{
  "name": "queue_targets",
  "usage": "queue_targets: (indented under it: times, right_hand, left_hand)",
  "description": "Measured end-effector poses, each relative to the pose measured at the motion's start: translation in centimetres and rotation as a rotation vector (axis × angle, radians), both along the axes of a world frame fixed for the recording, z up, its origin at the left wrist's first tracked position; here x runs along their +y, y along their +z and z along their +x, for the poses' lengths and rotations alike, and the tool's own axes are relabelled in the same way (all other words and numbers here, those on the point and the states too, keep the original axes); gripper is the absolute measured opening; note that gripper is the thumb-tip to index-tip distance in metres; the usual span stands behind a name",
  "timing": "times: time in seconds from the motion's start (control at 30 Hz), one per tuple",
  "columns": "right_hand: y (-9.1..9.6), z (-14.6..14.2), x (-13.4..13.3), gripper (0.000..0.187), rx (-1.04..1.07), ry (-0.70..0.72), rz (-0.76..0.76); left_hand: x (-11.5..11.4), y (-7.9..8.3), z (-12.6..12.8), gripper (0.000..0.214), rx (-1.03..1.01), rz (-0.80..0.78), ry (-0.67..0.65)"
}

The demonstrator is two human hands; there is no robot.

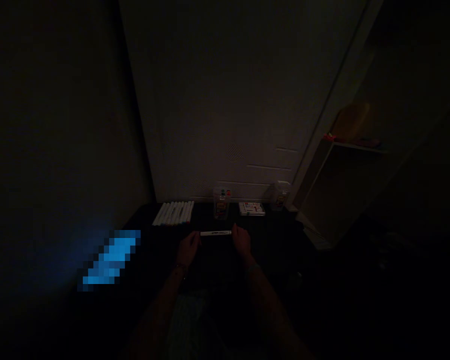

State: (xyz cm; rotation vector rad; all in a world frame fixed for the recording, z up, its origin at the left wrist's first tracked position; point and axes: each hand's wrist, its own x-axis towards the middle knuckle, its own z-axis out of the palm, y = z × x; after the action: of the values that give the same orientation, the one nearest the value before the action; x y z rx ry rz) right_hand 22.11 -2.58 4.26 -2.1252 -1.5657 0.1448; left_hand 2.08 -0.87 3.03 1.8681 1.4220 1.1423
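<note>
Lighting is very dim. The marker (pixel 215 233), white with dark print, lies level between the two hands, above or at the near part of the dark table (pixel 281 240); whether it touches the surface cannot be determined. The left hand (pixel 189 248) grips its left end, fingers closed and pointing forward. The right hand (pixel 241 241) grips its right end, fingers curled in. Individual fingertips are too dark to make out. A bracelet (pixel 180 270) sits on the left wrist, a band (pixel 252 268) on the right.

Beyond the hands, from left to right: a row of white markers (pixel 173 213) laid side by side; a clear tub (pixel 221 207), upright, with green and red items showing near its top; a flat pack (pixel 252 209) of pale sticks; and a second tub (pixel 281 196), also upright. A pale panel (pixel 225 100) rises behind them. At right stands a shelf (pixel 317 185) bearing a yellow object (pixel 352 120). At left, a blue patch (pixel 112 259) is pixelated.
</note>
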Motion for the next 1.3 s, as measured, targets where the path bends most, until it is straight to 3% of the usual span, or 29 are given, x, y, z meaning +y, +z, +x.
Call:
queue_targets:
  times: [0.37,0.53,1.3]
  right_hand:
    - [0.02,0.01,-0.14,0.055,0.007,0.005,-0.011]
    - [-0.58,0.32,-0.03,0.048,-0.053,0.062,0.016]
    - [-0.19,0.08,0.01,0.058,0.022,0.008,0.022]
  left_hand:
    - [-0.08,0.00,0.10,0.039,-0.003,-0.008,0.012]
    - [-0.02,-0.10,0.09,0.039,-0.015,0.007,0.011]
    - [-0.25,0.49,0.14,0.041,-0.059,0.010,0.013]
